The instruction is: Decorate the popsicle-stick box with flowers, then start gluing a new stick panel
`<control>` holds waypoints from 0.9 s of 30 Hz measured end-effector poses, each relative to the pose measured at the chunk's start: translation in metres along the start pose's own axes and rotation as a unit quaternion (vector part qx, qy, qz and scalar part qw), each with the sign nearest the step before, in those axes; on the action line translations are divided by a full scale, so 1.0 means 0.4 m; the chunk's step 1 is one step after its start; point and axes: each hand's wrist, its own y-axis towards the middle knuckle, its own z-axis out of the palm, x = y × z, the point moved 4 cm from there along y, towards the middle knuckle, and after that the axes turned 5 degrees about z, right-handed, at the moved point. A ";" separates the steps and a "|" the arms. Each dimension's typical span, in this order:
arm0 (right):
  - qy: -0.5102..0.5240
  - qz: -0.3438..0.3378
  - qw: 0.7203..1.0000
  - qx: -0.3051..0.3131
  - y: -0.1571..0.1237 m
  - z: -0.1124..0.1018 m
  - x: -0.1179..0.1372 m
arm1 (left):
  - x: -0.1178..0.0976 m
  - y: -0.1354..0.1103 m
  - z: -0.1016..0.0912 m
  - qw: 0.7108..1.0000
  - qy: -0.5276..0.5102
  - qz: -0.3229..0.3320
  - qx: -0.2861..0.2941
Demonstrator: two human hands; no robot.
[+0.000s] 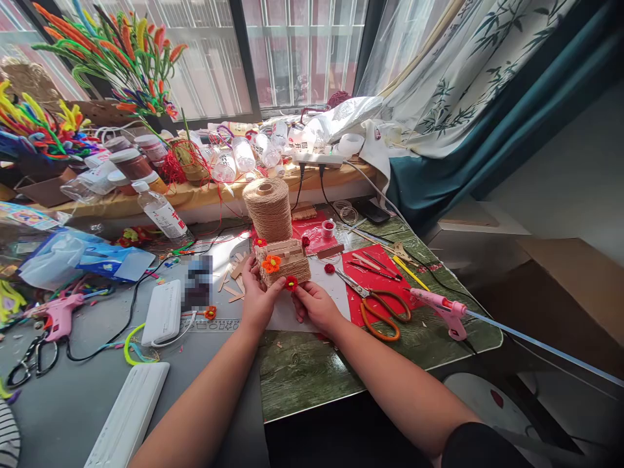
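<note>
A small twine-wrapped craft box [287, 263] with wooden sticks on top stands on the table, an orange pipe-cleaner flower [271, 263] stuck on its front. My left hand [257, 296] grips the box's left side. My right hand [314, 304] pinches a small red flower [291, 283] against the box's lower front corner. Behind the box stands a big spool of jute twine [268, 208]. More red flowers [329, 268] lie beside it.
Orange-handled scissors [383, 312] and a pink glue gun [441, 311] lie to the right on red paper [377, 276]. At left are a second pink glue gun [58, 315], white cases [163, 312], black scissors [29, 364] and plastic bags. Bottles, jars and pipe-cleaner bouquets crowd the windowsill.
</note>
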 end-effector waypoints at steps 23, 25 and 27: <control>0.132 0.078 0.986 0.062 -0.028 0.003 0.033 | 0.006 0.009 -0.017 0.997 0.047 0.055 -0.024; 0.119 0.092 0.987 0.053 -0.022 -0.001 0.026 | 0.007 0.012 -0.018 0.997 0.045 0.052 -0.023; 0.108 0.092 0.989 0.047 -0.018 -0.003 0.024 | 0.009 0.013 -0.020 0.998 0.041 0.048 -0.024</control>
